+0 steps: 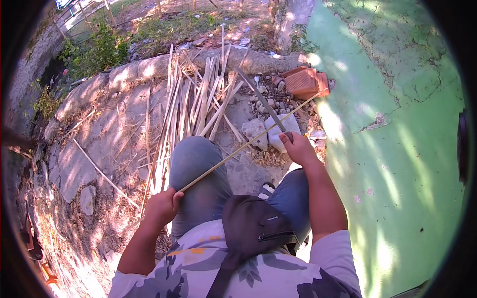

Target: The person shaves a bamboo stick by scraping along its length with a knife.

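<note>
My left hand (162,207) is closed around the near end of a long thin bamboo strip (226,159), beside my left knee. The strip slants up to the right across that knee, its far end by the green wall. My right hand (300,149) grips the handle of a long knife (259,95) with a narrow dark blade, hooked at the tip, pointing away and to the left. Strip and blade cross just in front of my right hand; whether they touch I cannot tell. Past my knees lies a pile of split bamboo strips (198,99).
A green wall (397,164) rises close on my right. Orange bricks or tiles (303,83) and pale stones (282,130) lie along its foot. A low, rough kerb (131,75) runs behind the pile. A dark bag (256,226) hangs at my waist.
</note>
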Demonstrator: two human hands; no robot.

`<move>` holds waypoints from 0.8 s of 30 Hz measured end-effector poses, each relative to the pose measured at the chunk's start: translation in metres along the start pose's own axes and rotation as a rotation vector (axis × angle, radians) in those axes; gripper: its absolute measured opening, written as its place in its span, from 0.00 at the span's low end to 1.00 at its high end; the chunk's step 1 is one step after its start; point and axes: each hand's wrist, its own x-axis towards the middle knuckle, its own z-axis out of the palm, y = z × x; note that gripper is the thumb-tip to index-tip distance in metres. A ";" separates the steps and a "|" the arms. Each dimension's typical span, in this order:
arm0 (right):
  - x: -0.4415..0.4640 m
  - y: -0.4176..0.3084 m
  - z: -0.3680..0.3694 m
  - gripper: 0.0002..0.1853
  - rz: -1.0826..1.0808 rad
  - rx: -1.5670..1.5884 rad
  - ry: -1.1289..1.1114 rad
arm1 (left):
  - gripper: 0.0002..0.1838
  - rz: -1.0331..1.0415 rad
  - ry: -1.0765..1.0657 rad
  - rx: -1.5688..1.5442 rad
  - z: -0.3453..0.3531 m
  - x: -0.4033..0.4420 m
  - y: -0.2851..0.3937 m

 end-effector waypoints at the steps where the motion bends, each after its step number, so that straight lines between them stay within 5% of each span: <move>1: -0.001 0.000 0.001 0.33 0.009 0.006 -0.018 | 0.26 0.003 0.003 -0.003 0.001 0.000 -0.002; 11: -0.058 -0.070 0.018 0.30 -0.278 -0.153 -0.295 | 0.24 0.019 0.003 -0.026 0.009 0.000 -0.008; 20: 0.000 0.027 0.005 0.35 0.037 0.074 -0.001 | 0.28 -0.006 -0.040 0.032 -0.004 0.001 0.002; 24: -0.024 -0.008 0.006 0.35 0.010 0.017 -0.110 | 0.27 -0.017 -0.038 0.056 -0.004 0.001 0.003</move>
